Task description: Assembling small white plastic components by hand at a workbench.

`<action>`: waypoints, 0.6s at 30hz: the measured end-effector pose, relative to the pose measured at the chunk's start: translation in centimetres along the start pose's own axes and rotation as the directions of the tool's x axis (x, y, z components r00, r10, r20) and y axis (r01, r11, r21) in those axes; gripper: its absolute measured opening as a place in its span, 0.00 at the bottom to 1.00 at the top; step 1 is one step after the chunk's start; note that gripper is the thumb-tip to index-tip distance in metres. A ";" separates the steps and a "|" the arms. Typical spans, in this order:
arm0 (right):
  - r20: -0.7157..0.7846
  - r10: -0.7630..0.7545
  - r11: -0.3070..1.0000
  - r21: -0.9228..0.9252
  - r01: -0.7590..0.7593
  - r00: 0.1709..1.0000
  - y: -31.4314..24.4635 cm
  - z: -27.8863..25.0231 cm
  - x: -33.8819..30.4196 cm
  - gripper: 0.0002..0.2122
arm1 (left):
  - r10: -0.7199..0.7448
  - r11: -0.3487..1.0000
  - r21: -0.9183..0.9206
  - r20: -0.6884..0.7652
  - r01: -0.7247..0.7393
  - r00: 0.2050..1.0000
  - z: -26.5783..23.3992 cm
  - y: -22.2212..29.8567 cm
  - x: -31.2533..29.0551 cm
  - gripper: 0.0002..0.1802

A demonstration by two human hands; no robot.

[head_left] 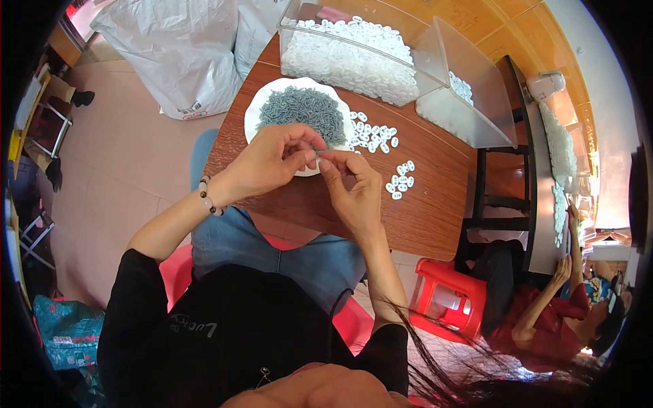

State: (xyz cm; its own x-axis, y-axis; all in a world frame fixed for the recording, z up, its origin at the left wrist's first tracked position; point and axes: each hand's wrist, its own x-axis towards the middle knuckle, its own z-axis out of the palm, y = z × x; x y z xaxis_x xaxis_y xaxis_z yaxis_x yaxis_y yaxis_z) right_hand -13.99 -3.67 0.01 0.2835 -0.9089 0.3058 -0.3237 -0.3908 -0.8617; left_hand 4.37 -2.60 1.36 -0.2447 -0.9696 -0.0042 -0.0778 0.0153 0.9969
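My left hand (277, 160) and my right hand (357, 194) meet over the near edge of a white scalloped plate (252, 117). Thumb and fingers of both are pinched together at one spot. Whatever small thing they hold there is mostly covered by the fingertips and too small to name. On the plate lies a heap of small grey screw-like pieces (303, 112). Just right of the plate, small white oval pieces (374, 134) with dark marks are scattered on the wooden table (428, 221). A smaller cluster of white oval pieces (401, 180) lies nearer my right hand.
At the table's back stands a clear bin (347, 75) full of white pieces, with another clear bin (469, 119) beside it. White sacks (170, 54) stand on the floor at the far left. To the right are a red stool (449, 299) and a co-worker (544, 319) at another table.
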 end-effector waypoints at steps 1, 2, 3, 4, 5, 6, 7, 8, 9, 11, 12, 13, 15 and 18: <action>-0.001 0.002 1.000 -0.002 -0.002 1.000 0.1 -0.1 -0.1 0.04 | 0.004 1.000 0.010 0.027 -0.004 1.000 0.2 0.0 -0.1 0.10; 0.007 -0.033 0.999 -0.012 0.033 0.999 0.2 -0.2 -0.2 0.03 | 0.004 1.000 0.008 0.029 -0.004 1.000 0.3 -0.1 -0.1 0.10; 0.015 -0.068 0.997 -0.021 0.068 0.998 0.3 -0.3 -0.3 0.03 | 0.016 1.000 -0.006 0.035 -0.016 0.999 0.4 -0.2 -0.2 0.10; 0.015 -0.066 0.998 -0.022 0.066 0.998 0.3 -0.4 -0.4 0.03 | 0.028 0.999 -0.020 0.040 -0.027 0.999 0.5 -0.3 -0.1 0.11; 0.029 -0.038 0.999 -0.032 0.039 0.999 0.2 -0.5 -0.4 0.03 | 0.027 0.999 -0.021 0.042 -0.026 0.999 0.6 -0.5 -0.1 0.11; 0.044 -0.010 0.999 -0.041 0.012 0.999 0.2 -0.6 -0.4 0.04 | 0.030 1.000 -0.012 0.036 -0.029 0.999 0.6 -0.6 0.1 0.11; 0.044 -0.009 0.999 -0.041 0.011 0.999 0.2 -0.6 -0.5 0.04 | 0.032 0.999 -0.002 0.029 -0.032 0.999 0.7 -0.8 0.1 0.12; 0.044 0.035 0.999 -0.034 -0.034 0.998 0.3 -0.6 -0.5 0.04 | 0.031 1.000 -0.002 0.029 -0.031 0.999 0.7 -0.7 0.2 0.12; 0.046 0.079 0.997 -0.027 -0.078 0.996 0.3 -0.6 -0.5 0.04 | 0.024 1.000 0.009 -0.007 -0.024 1.000 0.8 -0.5 0.2 0.11; 0.037 0.103 0.995 -0.006 -0.103 0.994 0.4 -0.6 -0.4 0.03 | 0.019 1.000 0.020 -0.045 -0.018 0.999 0.7 -0.5 0.2 0.11; 0.028 0.127 0.992 0.016 -0.127 0.992 0.5 -0.6 -0.4 0.02 | 0.002 1.000 -0.021 -0.046 -0.003 0.999 0.5 -0.8 0.3 0.11; 0.028 0.127 0.992 0.016 -0.127 0.992 0.7 -0.4 -0.1 0.02 | -0.014 0.998 -0.061 -0.045 0.012 0.999 0.4 -1.0 0.3 0.10; 0.042 -0.045 0.987 -0.152 0.050 0.998 1.1 0.1 1.0 0.05 | -0.004 0.994 -0.111 -0.051 -0.002 0.999 0.3 -1.4 0.2 0.10; 0.099 -0.038 0.936 -0.344 0.070 0.994 0.7 0.5 2.5 0.05 | 0.008 0.983 -0.185 -0.049 -0.017 0.999 0.4 -1.2 0.1 0.11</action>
State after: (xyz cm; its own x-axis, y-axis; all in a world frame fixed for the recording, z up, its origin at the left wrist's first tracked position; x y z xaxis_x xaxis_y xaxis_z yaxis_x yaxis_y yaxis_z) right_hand -13.07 -6.18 -0.02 0.3832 -0.8747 0.2968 -0.5939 -0.4794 -0.6461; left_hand 4.02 -2.64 0.15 -0.1973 -0.9803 0.0076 0.1069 -0.0138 0.9942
